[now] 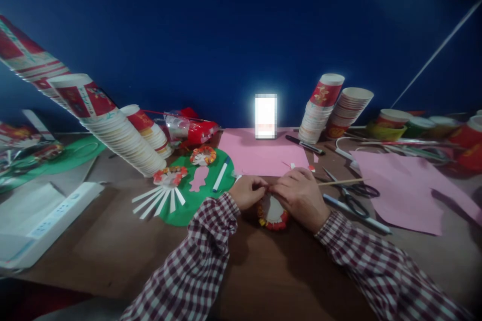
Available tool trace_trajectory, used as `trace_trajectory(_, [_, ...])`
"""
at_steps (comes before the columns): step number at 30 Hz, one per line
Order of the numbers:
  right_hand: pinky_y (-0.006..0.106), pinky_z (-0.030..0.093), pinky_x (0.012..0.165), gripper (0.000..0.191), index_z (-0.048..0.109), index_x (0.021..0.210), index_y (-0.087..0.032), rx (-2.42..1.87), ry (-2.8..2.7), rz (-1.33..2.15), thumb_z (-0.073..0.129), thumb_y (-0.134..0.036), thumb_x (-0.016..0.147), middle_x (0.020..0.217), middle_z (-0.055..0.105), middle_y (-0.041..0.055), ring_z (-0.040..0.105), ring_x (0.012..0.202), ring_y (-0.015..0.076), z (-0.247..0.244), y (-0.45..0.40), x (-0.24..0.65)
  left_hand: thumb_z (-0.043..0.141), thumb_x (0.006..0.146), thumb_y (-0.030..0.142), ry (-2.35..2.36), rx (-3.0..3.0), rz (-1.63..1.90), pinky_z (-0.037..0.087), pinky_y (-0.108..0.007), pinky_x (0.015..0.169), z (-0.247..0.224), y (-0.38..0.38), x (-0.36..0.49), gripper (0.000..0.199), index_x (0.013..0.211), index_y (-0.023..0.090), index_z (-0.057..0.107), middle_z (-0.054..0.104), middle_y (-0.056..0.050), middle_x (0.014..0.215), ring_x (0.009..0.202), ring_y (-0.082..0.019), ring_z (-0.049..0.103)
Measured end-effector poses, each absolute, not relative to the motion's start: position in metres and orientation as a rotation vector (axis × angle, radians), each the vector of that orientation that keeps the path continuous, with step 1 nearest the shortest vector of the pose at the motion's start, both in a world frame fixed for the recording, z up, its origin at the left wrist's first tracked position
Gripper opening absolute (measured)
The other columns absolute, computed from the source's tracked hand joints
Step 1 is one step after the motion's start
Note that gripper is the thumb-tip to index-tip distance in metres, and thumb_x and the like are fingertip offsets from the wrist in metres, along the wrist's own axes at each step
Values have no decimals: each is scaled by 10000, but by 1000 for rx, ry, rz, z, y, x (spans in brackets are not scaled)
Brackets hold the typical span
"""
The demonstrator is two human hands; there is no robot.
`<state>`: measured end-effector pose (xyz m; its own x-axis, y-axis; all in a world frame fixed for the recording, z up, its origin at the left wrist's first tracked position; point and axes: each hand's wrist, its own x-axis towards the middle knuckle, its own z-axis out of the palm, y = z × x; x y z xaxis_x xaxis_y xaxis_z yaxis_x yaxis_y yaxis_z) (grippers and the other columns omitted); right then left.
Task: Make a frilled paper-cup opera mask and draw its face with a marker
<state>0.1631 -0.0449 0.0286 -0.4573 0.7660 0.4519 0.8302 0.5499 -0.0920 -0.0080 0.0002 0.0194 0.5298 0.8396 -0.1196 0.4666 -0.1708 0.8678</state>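
A cut paper cup (272, 205), its red and orange strips folded into a ring around a white round base, lies on the brown table in front of me. My left hand (249, 191) grips its far edge with thumb and fingers pinched together. From the other side my right hand (301, 195) closes over the same edge, its fingertips almost meeting the left ones. Both hands partly cover the cup, so the exact fold between them is hidden. Behind the right hand a thin wooden stick (344, 181) lies across black-handled scissors (354, 203).
Left, a green sheet (181, 214) carries a pink paper cutout (199, 178), a marker (221, 174) and two more cut cups. Tall cup stacks (113, 125) lean nearby. Pink paper (256, 153) and a glowing, pixelated upright screen (266, 116) are ahead; more pink paper (406, 195) lies right.
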Motion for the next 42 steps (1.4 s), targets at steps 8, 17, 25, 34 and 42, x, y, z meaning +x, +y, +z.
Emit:
trace_trajectory(8, [349,236,854,103,638,809,-237,-1296,-2334,-164,536,-236,819,755,624,-7,451,818,161,26,-44,163,383,740,204,1003,2025,414,332,-182,512,17,1,-10,276,596,120,603,516,27,514,526,-83,446])
trace_trajectory(17, [347,240,862,115,642,793,-228,-1306,-2343,-182,530,-225,822,749,626,0,464,820,155,29,-46,161,405,738,190,999,2244,403,326,-202,556,20,2,-10,277,503,139,542,507,11,520,565,-99,462])
trace_trajectory(25, [342,242,857,143,633,768,-220,-1287,-2337,-190,506,-212,833,720,607,1,458,800,153,26,-47,160,445,684,116,1007,2328,427,365,-229,647,25,1,-10,222,583,154,639,594,-24,621,657,-128,511])
trace_trajectory(34, [345,255,855,119,600,745,-201,-1316,-2340,-118,522,-244,824,749,614,8,468,796,156,29,-47,161,551,659,182,1172,2181,466,368,-224,580,22,-2,-8,118,624,133,652,606,-23,624,630,-128,512])
trace_trajectory(42, [395,334,899,234,589,1008,-230,-1179,-1931,-192,552,-200,779,984,624,39,508,959,212,34,-54,170,621,638,239,1149,1710,513,424,-216,532,29,-4,-10,178,727,91,663,641,-39,633,574,-126,554])
